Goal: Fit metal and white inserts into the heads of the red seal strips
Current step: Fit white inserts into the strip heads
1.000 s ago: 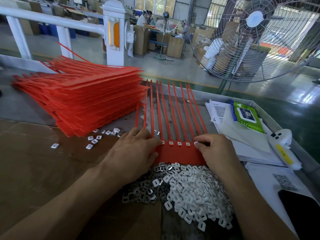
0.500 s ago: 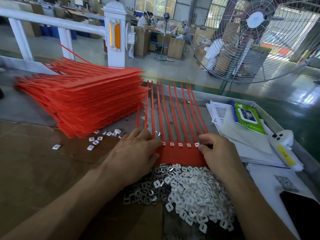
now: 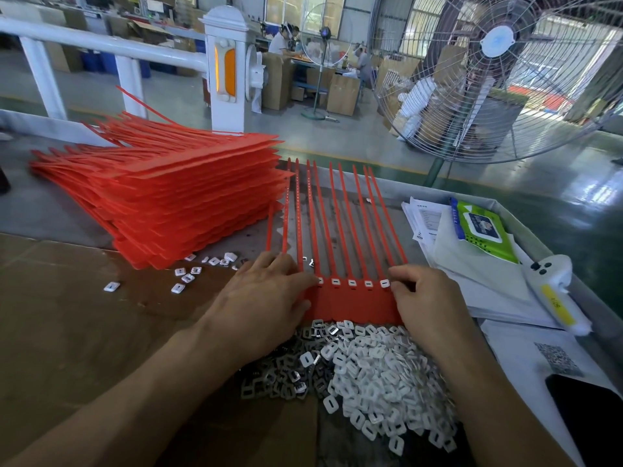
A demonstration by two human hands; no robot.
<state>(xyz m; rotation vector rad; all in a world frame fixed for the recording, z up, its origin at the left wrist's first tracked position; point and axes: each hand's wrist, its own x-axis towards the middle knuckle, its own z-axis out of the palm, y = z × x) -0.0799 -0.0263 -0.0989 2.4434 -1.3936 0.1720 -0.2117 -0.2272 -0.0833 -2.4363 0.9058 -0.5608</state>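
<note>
Against the frame a second back, I see little change: my right hand (image 3: 426, 298) has drawn in slightly toward the end head, and its fingertips now sit right at the last white insert (image 3: 384, 283), where before they lay a little past it. My left hand (image 3: 266, 305) has kept its place.

The row of red seal strips (image 3: 350, 299) lies flat between my two hands, heads joined in one band, tails running away from me. White inserts show in the heads between my hands. My right fingers are curled, tips touching the end insert and the head's edge; whether they pinch it or only press I cannot tell. My left hand lies spread, fingers fairly straight, pressing on the left heads.

Just below both hands sits the heap of white inserts (image 3: 381, 375), with the metal inserts (image 3: 279, 372) on its left side. Beyond my left hand is the tall stack of red strips (image 3: 168, 197), with loose inserts (image 3: 183, 276) near its foot. Beside my right hand lie papers (image 3: 472, 274).
</note>
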